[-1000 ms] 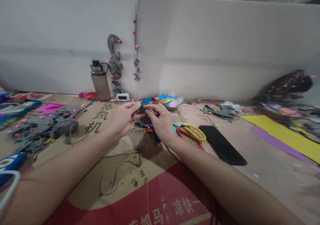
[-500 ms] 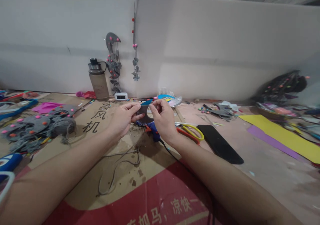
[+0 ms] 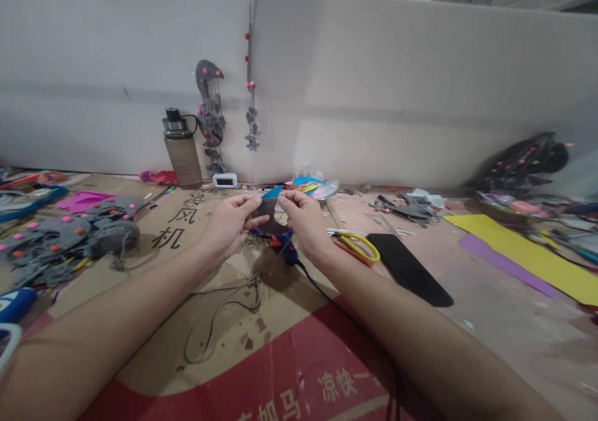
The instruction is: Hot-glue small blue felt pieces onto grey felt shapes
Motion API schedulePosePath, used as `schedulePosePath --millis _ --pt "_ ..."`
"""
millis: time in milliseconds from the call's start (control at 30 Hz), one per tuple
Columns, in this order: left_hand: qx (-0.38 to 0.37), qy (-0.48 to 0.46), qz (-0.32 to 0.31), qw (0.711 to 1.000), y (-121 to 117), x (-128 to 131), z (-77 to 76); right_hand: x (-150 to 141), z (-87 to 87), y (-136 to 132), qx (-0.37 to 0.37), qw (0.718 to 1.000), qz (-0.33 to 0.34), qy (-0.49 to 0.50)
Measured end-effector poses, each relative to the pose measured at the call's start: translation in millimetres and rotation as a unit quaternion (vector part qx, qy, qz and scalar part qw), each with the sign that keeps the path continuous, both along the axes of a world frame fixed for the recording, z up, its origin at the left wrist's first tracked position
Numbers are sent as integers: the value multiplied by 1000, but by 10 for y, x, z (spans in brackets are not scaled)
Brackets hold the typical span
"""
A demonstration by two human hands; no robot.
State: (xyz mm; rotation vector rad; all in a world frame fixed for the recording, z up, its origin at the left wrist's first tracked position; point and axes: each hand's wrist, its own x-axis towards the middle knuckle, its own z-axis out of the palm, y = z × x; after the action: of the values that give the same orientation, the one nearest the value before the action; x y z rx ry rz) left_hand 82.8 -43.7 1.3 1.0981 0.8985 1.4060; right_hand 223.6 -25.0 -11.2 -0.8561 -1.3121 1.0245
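My left hand [image 3: 228,223] pinches the left side of a dark grey felt-like piece [image 3: 271,214] between thumb and fingers. On its other side, the fingers of my right hand [image 3: 306,218] are closed at the piece's edge. A blue piece [image 3: 272,192] shows along the top of the grey one; whether the two are joined I cannot tell. Just below the hands lies a blue and orange glue gun [image 3: 288,251], its black cord running toward me. A loose grey cord [image 3: 211,331] curls on the printed cardboard [image 3: 224,278].
Yellow-handled scissors [image 3: 363,246] and a black phone [image 3: 408,270] lie to the right. Farther right are yellow [image 3: 527,253] and purple sheets [image 3: 504,265]. Grey felt shapes with pompoms [image 3: 70,234] pile at left. A bottle [image 3: 182,153] stands by the white wall [image 3: 374,85].
The grey piece has turned to show more of its face, with more blue visible above it. My right fingers have shifted slightly along its edge, uncovering more of the glue gun.
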Motion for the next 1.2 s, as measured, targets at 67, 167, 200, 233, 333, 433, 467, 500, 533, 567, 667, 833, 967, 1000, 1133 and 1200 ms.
schedulePosePath --millis 67,167,200,233,333,433,467,500,533,567,667,833,967,1000,1133,1200 --pt "-2 4 6 1000 8 -9 -8 -3 -4 8 -19 1000 14 20" --pt "-4 8 8 1000 19 -18 -15 -8 1 2 -53 996 40 53" --pt "-6 9 7 1000 22 -19 -16 -9 6 -3 -65 995 51 61" --pt "-8 11 8 1000 23 -20 -15 -9 12 -8 -77 993 60 69" --pt "-19 15 5 1000 26 -24 -4 -4 38 -23 -110 987 77 93" --pt "-27 8 -16 999 24 -41 14 1 64 -31 -127 983 72 108" --pt "-27 2 -24 999 23 -50 20 2 69 -31 -129 983 68 111" --pt "-25 -5 -31 999 21 -60 27 2 73 -31 -129 983 64 112" --pt "-22 -13 -38 999 20 -70 33 1 74 -30 -128 983 60 113" --pt "-19 -18 -44 999 18 -78 38 0 72 -29 -127 984 57 113" --pt "-14 -15 -50 999 14 -87 46 -8 53 -25 -117 986 51 109" --pt "-19 5 -30 999 28 -77 33 -18 8 -11 -84 991 61 87" --pt "-10 30 -27 999 74 -125 23 -16 -6 -4 -58 995 58 50" --pt "-7 40 -28 999 88 -145 25 -17 -6 -6 -57 996 57 41" --pt "-20 69 -44 996 130 -213 44 -37 -7 -20 -52 997 54 22" --pt "-29 72 -59 995 138 -225 45 -56 -10 -27 -45 998 41 20"
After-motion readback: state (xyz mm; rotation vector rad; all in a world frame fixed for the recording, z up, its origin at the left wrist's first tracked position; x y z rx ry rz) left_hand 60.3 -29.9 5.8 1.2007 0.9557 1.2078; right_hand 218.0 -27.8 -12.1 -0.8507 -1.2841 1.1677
